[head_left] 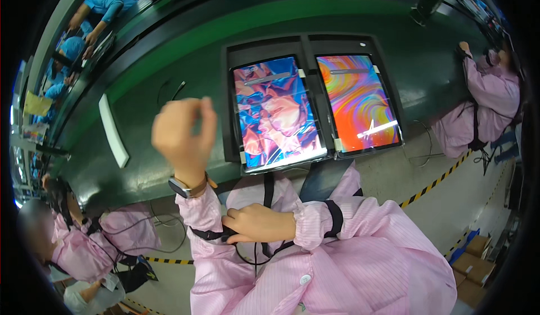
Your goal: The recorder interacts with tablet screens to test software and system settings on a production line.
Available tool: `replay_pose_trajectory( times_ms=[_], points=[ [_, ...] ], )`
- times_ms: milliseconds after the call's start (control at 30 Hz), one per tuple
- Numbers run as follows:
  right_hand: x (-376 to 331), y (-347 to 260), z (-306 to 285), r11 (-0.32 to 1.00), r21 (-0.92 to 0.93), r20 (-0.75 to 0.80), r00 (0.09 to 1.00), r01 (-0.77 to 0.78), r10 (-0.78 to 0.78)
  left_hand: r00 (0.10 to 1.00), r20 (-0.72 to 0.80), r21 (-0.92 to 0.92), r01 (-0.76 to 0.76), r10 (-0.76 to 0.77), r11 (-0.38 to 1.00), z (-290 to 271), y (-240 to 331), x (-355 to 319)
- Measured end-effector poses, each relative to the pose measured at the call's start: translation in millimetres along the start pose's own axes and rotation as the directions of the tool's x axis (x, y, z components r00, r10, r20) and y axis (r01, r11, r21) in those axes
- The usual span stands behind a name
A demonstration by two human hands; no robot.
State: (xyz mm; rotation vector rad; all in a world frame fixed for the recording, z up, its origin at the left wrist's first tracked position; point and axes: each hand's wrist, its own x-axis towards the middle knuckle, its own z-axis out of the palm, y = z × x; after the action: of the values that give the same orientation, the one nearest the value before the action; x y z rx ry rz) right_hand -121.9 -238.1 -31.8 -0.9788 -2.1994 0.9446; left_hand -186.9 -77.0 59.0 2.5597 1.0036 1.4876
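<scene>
My left hand is raised over the bench, its fingers curled in with nothing visible in them. A watch with a brown band sits on that wrist. My right hand reaches across and has its fingers closed on the black strap around my left sleeve; its fingertips are partly hidden. In a black two-compartment tray beyond my hands lie two tablets with lit screens. The left tablet shows blue and pink folds, the right tablet orange and yellow swirls. A clear film edge shows along their near ends.
A long white bar lies on the green bench at the left, near a thin dark cable. Co-workers in pink sit at both sides; others in blue work across the bench. Cardboard boxes stand at the lower right.
</scene>
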Motion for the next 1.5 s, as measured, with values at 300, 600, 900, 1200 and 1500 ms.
replay_pose_trajectory(
  times_ms=[300, 600, 900, 1200, 1500],
  points=[
    [-181.2, 19.7, -167.5, 0.828, -0.198, -0.792, 0.584, -0.524, 0.180, 0.768, 0.632, -0.055, 0.181, -0.106, 0.982, 0.6, 24.5, -63.8],
    [-213.1, 63.5, -183.1, 0.699, -0.148, -0.700, 0.573, -0.700, 0.426, 0.783, 0.539, -0.073, 0.410, -0.310, 0.909, 15.3, 16.7, -102.9],
    [-193.6, 74.6, -204.6, 0.813, -0.329, -0.462, 0.833, -0.480, 0.305, 0.795, 0.516, 0.007, 0.368, -0.319, 0.930, -22.8, 19.3, -126.2],
    [-150.4, 78.8, -229.4, 0.870, 0.068, -0.876, 0.389, -0.489, 0.287, 0.772, 0.359, -0.394, 0.635, -0.525, 0.664, 8.0, -29.1, -63.4],
    [-138.1, 127.3, -227.8, 0.769, -0.101, -0.850, 0.456, -0.631, 0.262, 0.763, 0.409, -0.247, 0.621, -0.501, 0.743, 29.5, -50.4, -67.2]
  ],
)
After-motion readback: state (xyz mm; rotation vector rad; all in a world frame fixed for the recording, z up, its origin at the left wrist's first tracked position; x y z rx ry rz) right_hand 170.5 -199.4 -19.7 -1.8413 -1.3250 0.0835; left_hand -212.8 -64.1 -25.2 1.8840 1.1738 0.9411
